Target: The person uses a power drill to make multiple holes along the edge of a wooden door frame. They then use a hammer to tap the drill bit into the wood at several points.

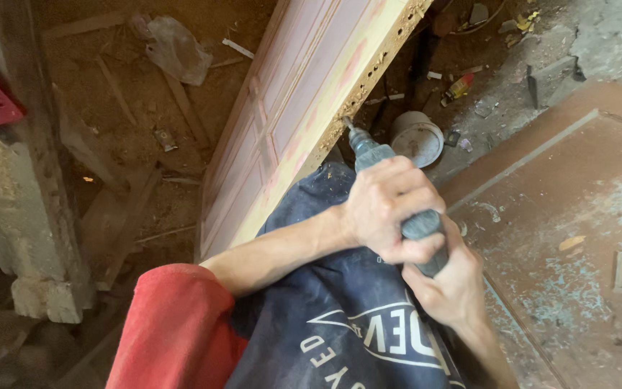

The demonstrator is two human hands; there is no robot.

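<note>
My left hand [386, 205] and right hand [449, 284] both gripped the grey drill [397, 191], its bit against the door's [304, 94] edge. A round white tub [417, 138] sat beyond; I couldn't tell its contents.

Left hand [390, 209] wrapped over the top of the grip, fingers curled tight, knuckles up, left forearm bare and reaching across the lap, red sleeve at the upper arm, right hand [451, 284] clasped just beneath, wrist bent, fingers closed around the lower end
</note>
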